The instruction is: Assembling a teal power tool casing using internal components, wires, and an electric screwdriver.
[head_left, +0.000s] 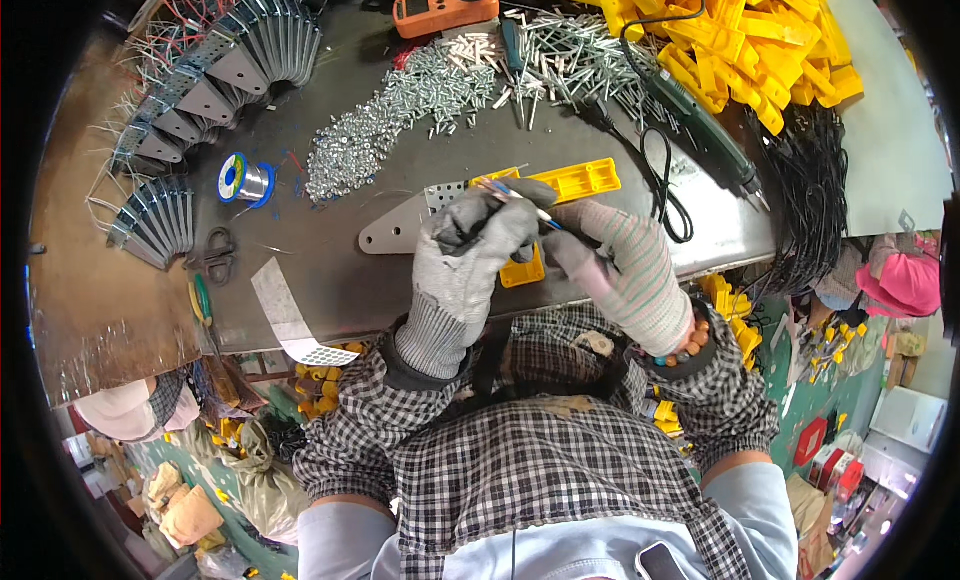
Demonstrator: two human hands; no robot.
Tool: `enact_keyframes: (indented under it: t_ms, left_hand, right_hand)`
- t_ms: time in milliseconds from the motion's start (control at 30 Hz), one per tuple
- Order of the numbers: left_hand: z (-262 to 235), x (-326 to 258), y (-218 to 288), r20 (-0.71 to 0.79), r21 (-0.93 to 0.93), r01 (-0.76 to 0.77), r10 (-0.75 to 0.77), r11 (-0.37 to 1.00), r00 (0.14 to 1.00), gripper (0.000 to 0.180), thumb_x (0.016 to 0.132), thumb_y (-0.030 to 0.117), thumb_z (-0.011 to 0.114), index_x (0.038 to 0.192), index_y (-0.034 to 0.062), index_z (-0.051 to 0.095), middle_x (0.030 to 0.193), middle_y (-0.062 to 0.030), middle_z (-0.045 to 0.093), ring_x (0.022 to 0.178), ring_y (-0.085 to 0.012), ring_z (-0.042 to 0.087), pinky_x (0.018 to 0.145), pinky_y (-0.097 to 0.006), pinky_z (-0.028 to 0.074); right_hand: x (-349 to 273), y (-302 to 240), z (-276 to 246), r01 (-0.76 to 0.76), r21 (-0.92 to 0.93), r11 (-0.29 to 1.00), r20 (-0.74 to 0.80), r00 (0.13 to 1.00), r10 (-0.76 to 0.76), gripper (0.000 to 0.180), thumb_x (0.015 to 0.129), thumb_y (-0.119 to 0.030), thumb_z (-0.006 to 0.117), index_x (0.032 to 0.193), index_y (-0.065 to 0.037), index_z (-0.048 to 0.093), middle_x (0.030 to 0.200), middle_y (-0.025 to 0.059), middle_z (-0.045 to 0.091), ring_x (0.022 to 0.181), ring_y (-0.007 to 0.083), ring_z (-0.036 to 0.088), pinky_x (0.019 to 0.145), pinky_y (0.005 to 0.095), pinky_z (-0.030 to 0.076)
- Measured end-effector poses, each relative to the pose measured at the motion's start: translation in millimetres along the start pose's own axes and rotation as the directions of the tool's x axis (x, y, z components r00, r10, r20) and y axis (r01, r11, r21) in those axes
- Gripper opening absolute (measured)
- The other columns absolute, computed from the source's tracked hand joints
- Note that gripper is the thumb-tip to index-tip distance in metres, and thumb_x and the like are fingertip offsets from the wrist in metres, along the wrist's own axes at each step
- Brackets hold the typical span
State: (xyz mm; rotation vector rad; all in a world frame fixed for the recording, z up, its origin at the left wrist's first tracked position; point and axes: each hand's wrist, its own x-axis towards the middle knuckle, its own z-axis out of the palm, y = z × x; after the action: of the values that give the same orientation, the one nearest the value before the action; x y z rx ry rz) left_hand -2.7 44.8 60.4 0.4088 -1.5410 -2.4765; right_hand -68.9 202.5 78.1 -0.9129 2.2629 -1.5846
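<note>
A slim blue-and-white piece slants between the gloved fingers. Beneath and beyond them lies a ribbed yellow plastic part; left of them a flat grey plate with holes shows its rounded end.

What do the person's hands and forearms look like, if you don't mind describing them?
The left hand wears a grey knit glove with darker fingers and a ribbed cuff. The right hand wears a paler, thinly striped glove with grey fingers; a bracelet of brownish beads circles that wrist. Black-and-white checked sleeves with dark cuffs cover both forearms.
</note>
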Motion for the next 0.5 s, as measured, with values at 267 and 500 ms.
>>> enact_keyframes:
  t_ms: [267,500]
  left_hand:
    - [12,-9,-30,-0.008,0.055,0.008,-0.008,0.998,1.0,0.012,0.094,0.007,0.062,0.101,0.0,0.068,0.085,-0.0006,0.066,0.078,-0.0071,0.059,0.072,-0.022,0.048]
    - [-15,0,31,0.366,0.884,-0.449,0.405,0.132,0.838,0.04,0.067,0.007,0.074,0.106,0.0075,0.065,0.116,-0.0097,0.058,0.103,-0.0273,0.059,0.088,-0.041,0.049]
  right_hand:
    - [9,-4,-11,0.262,-0.207,0.943,-0.114,0.95,-0.289,0.026,0.085,-0.01,0.066,0.11,-0.003,0.064,0.09,0.0133,0.064,0.076,0.0304,0.064,0.066,0.036,0.052]
    - [9,18,-8,0.228,-0.627,0.745,0.199,0.971,-0.13,0.009,0.084,-0.014,0.062,0.09,-0.007,0.059,0.084,0.0098,0.062,0.074,0.0301,0.064,0.062,0.0398,0.051]
